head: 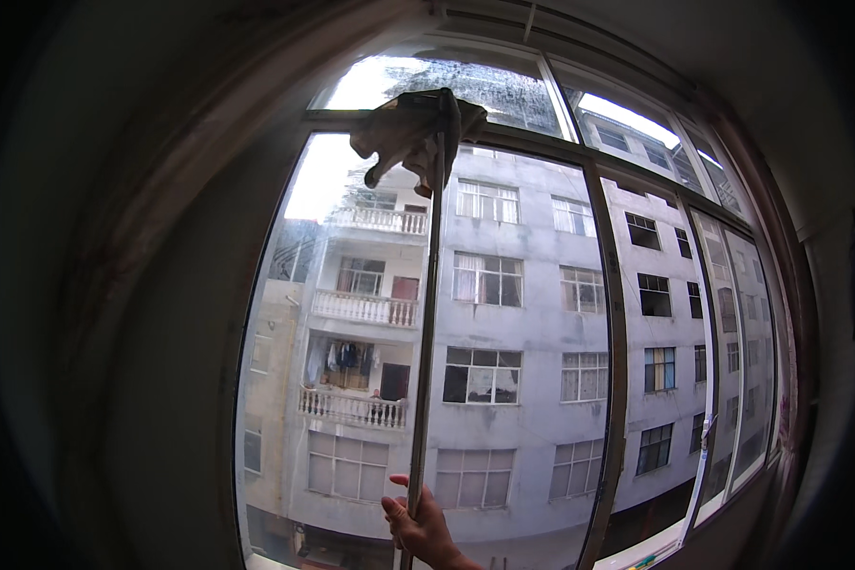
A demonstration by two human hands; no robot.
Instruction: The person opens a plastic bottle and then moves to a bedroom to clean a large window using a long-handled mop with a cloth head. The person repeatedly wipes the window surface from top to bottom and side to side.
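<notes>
A long metal pole (428, 313) stands almost upright before a large window. My right hand (422, 526) is wrapped round its lower part, near the bottom edge of the view. A draped cloth (417, 132) hangs over the pole's top, at the frame bar between the upper pane and the tall left pane. Whether the cloth touches the glass cannot be told. The upper windowpane (499, 92) looks smeared and speckled. The tall left windowpane (534, 427) lies behind the pole. My left hand is out of view.
Metal window frame bars (613, 342) divide the panes. To the right a section stands open, with a sliding sash (744, 342) beyond it. Small green and yellow items lie on the sill (655, 552) at lower right. Dark walls flank the window; a building stands outside.
</notes>
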